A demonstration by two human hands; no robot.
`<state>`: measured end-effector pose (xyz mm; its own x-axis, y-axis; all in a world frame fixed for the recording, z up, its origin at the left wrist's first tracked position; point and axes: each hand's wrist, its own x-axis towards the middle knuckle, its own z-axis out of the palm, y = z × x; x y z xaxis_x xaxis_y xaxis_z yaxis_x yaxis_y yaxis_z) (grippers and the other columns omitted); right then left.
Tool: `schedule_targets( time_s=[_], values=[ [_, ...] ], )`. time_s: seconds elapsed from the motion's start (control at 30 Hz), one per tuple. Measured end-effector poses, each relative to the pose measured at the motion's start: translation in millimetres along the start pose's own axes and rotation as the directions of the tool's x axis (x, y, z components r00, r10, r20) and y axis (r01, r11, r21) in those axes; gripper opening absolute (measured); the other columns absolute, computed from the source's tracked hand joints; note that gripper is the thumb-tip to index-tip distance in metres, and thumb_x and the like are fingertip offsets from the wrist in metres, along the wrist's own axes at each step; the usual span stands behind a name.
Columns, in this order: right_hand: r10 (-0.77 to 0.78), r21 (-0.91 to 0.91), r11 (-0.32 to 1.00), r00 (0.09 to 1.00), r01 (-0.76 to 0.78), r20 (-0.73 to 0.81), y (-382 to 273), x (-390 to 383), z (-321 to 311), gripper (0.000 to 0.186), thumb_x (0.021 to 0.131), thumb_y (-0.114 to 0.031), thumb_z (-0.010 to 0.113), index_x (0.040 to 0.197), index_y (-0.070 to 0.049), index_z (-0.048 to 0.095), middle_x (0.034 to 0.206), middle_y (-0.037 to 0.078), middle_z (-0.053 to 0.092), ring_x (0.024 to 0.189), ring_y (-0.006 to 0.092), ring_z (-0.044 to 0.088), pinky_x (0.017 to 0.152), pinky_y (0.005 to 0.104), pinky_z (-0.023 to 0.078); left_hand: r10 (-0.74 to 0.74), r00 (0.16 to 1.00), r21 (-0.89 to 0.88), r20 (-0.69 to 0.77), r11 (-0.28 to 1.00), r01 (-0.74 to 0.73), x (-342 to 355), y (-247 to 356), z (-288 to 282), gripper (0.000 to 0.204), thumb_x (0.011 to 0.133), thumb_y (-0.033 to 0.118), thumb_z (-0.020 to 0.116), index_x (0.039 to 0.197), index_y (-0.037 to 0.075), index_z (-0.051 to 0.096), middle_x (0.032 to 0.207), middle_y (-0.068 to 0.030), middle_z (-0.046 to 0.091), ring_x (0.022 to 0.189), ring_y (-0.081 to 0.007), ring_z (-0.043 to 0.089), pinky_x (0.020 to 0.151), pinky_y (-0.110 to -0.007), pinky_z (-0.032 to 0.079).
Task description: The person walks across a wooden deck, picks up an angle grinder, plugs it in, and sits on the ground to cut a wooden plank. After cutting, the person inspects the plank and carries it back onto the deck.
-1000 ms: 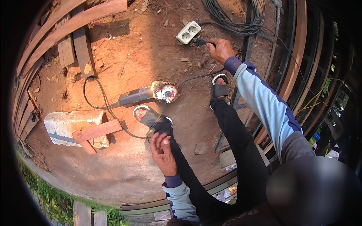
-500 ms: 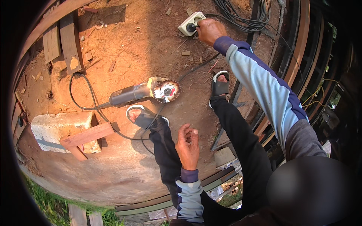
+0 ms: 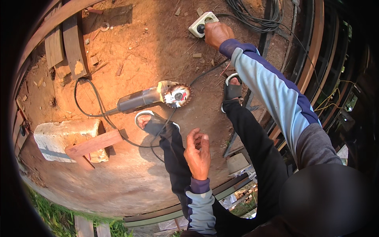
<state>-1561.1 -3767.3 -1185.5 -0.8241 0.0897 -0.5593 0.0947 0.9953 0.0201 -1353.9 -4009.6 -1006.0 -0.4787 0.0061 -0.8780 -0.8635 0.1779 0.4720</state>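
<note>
My right hand (image 3: 217, 34) grips a black plug (image 3: 200, 28) at the white two-way socket (image 3: 208, 17); it looks seated in one outlet, though fingers partly hide it. My left hand (image 3: 198, 154) hovers loosely curled, fingers apart and empty, near my legs. An angle grinder (image 3: 136, 98) with a toothed disc (image 3: 177, 96) lies on the dirt beside my sandalled feet, its black cord (image 3: 98, 98) looping around. A pale block (image 3: 55, 136) at the left carries two joined reddish wood pieces (image 3: 98, 141).
Coiled black cable (image 3: 256, 23) lies top right. Planks (image 3: 73, 43) and curved boards lean at top left. Metal and timber rails (image 3: 306, 71) run along the right side, with yellow cord (image 3: 333, 96) among them. Grass (image 3: 47, 203) borders the platform at lower left.
My right hand has moved up with the plug onto the socket, which now sits slightly higher in view. My left hand has shifted right.
</note>
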Motion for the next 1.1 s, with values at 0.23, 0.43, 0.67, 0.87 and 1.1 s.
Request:
schedule_targets(
  time_s=[0.23, 0.43, 0.67, 0.87, 1.1],
  values=[
    [0.073, -0.008, 0.997, 0.993, -0.073, 0.098, -5.6, -0.5, -8.1, 0.019, 0.078, -0.01, 0.061, 0.094, -0.006, 0.071, 0.097, 0.02, 0.069, 0.092, 0.036, 0.068, 0.081, 0.0442, 0.055, 0.017, 1.0, -0.013, 0.001, 1.0, -0.017, 1.4, 5.6, -1.4, 0.033, 0.092, 0.018, 0.065, 0.12, 0.001, 0.056, 0.092, -0.0096, 0.067, 0.079, -0.0151, 0.064, 0.064, -0.026, 0.048],
    [0.067, -0.018, 0.998, 0.99, -0.065, 0.121, -12.7, -1.1, -9.6, 0.021, 0.078, -0.01, 0.062, 0.096, -0.006, 0.071, 0.1, 0.019, 0.069, 0.094, 0.035, 0.068, 0.082, 0.0439, 0.055, -0.073, 0.997, -0.02, 0.019, 0.997, 0.073, 0.4, 20.7, -2.7, 0.033, 0.094, 0.016, 0.064, 0.12, -0.001, 0.056, 0.095, -0.0085, 0.064, 0.088, -0.0138, 0.062, 0.077, -0.026, 0.048],
    [0.088, -0.031, 0.996, 0.987, -0.084, 0.132, -11.7, 0.9, -5.7, 0.022, 0.079, -0.009, 0.062, 0.099, -0.008, 0.072, 0.102, 0.018, 0.069, 0.097, 0.033, 0.068, 0.084, 0.0419, 0.055, -0.041, 0.999, -0.012, 0.016, 0.999, 0.042, -2.1, 19.6, -0.7, 0.033, 0.092, 0.015, 0.065, 0.12, -0.001, 0.056, 0.094, -0.0076, 0.065, 0.086, -0.0132, 0.062, 0.074, -0.025, 0.048],
    [0.093, -0.022, 0.996, 0.99, -0.091, 0.11, -13.1, 3.2, 4.8, 0.021, 0.079, -0.009, 0.062, 0.097, -0.007, 0.072, 0.102, 0.019, 0.069, 0.097, 0.0336, 0.068, 0.084, 0.0427, 0.056, 0.006, 1.0, 0.009, 0.005, 1.0, -0.006, -0.3, 15.4, 3.2, 0.033, 0.091, 0.014, 0.066, 0.119, 0.0, 0.056, 0.092, -0.009, 0.065, 0.081, -0.0141, 0.064, 0.07, -0.027, 0.05],
    [0.121, 0.023, 0.992, 0.992, -0.122, 0.029, 12.3, 2.3, 8.1, 0.039, 0.09, -0.036, 0.058, 0.108, -0.002, 0.062, 0.101, 0.024, 0.068, 0.096, 0.041, 0.066, 0.083, 0.0515, 0.051, 0.055, 0.998, 0.038, 0.021, 0.998, -0.056, -1.0, 12.9, -1.5, 0.033, 0.091, 0.014, 0.065, 0.12, 0.0, 0.056, 0.094, -0.0113, 0.066, 0.082, -0.0164, 0.066, 0.07, -0.029, 0.053]
  ],
)
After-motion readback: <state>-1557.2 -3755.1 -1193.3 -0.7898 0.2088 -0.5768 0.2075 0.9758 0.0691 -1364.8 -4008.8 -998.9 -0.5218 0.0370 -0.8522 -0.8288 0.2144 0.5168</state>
